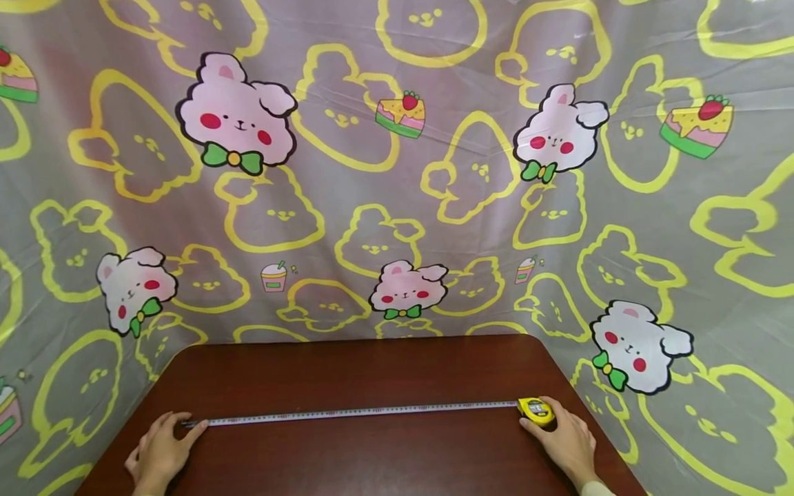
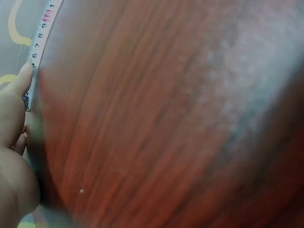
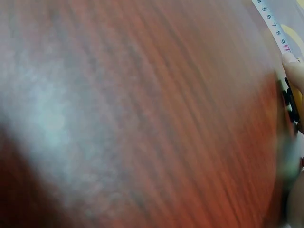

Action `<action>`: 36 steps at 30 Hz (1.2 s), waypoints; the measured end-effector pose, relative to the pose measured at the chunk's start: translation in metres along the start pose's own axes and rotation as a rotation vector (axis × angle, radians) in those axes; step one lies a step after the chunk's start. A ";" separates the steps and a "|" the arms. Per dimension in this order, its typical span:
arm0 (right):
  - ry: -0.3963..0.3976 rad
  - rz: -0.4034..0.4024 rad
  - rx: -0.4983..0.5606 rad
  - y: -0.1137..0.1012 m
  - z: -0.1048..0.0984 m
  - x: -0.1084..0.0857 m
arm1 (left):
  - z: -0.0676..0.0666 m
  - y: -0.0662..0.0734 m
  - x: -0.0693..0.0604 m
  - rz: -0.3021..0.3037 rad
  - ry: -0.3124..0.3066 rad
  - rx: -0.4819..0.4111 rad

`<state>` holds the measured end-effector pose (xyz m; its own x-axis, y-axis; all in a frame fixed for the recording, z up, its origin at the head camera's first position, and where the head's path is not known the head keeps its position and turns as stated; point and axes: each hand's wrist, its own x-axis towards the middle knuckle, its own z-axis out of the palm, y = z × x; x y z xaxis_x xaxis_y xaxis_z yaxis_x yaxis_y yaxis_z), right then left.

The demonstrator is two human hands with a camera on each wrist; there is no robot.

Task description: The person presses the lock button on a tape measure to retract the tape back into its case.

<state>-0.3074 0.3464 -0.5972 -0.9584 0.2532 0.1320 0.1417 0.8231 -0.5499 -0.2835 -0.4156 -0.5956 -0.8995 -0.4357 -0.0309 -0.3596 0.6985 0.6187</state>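
A yellow tape measure (image 1: 535, 410) sits at the right end of its drawn-out blade, gripped in my right hand (image 1: 567, 439). The white blade (image 1: 362, 413) runs nearly straight across to my left hand (image 1: 163, 448), where thumb and fingers pinch its hooked end. In the left wrist view, the thumb of the left hand (image 2: 12, 114) lies on the blade (image 2: 40, 42) near its metal tip. At the right edge of the right wrist view, a bit of the case (image 3: 297, 95) shows under the right hand (image 3: 295, 71); most of it is cut off.
A dark reddish-brown wooden table (image 1: 372, 372) with rounded far corners lies under both hands. Behind it and at both sides hangs a grey curtain (image 1: 347, 193) printed with cartoon rabbits, close to the table's edges.
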 end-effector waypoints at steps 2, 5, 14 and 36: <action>-0.001 0.006 0.000 -0.001 0.001 0.002 | 0.000 -0.001 -0.001 0.003 0.009 -0.002; 0.000 0.008 0.005 -0.001 0.000 0.003 | 0.000 0.000 -0.002 0.006 0.020 0.000; 0.041 -0.021 0.037 -0.001 -0.002 0.003 | -0.003 0.004 -0.009 0.048 0.076 -0.033; -0.034 -0.014 0.207 -0.005 -0.020 0.006 | -0.010 0.020 -0.023 0.066 0.247 -0.387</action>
<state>-0.3084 0.3542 -0.5775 -0.9681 0.2226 0.1149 0.0779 0.7035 -0.7064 -0.2675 -0.3973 -0.5745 -0.8146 -0.5523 0.1771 -0.1421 0.4861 0.8623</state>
